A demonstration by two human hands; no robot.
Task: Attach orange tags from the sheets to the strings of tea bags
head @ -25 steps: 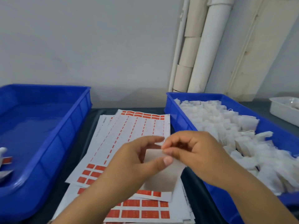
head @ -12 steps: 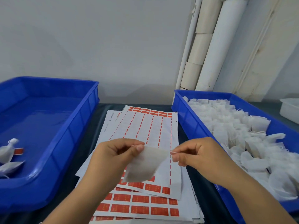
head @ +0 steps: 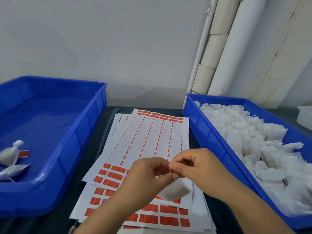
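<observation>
My left hand (head: 148, 176) holds a white tea bag (head: 173, 191) that hangs below it over the sheets. My right hand (head: 194, 168) pinches the bag's thin string (head: 170, 170) right beside my left fingertips. Under both hands lies a stack of white sheets (head: 152, 135); the top one is mostly peeled, with orange tags (head: 114, 176) left at its near end. The sheets below carry more tag rows (head: 158, 218).
A blue tray (head: 202, 130) on the right is heaped with white tea bags (head: 253, 141). The blue tray (head: 70, 146) on the left holds two tagged tea bags (head: 10, 156) at its left edge. A white container (head: 305, 117) stands at the far right. Pipes (head: 226, 48) run up the wall behind.
My hands, apart half a second ago with the bag between them, have come together again. The tea bag now hangs under my left hand, and the view has shifted.
</observation>
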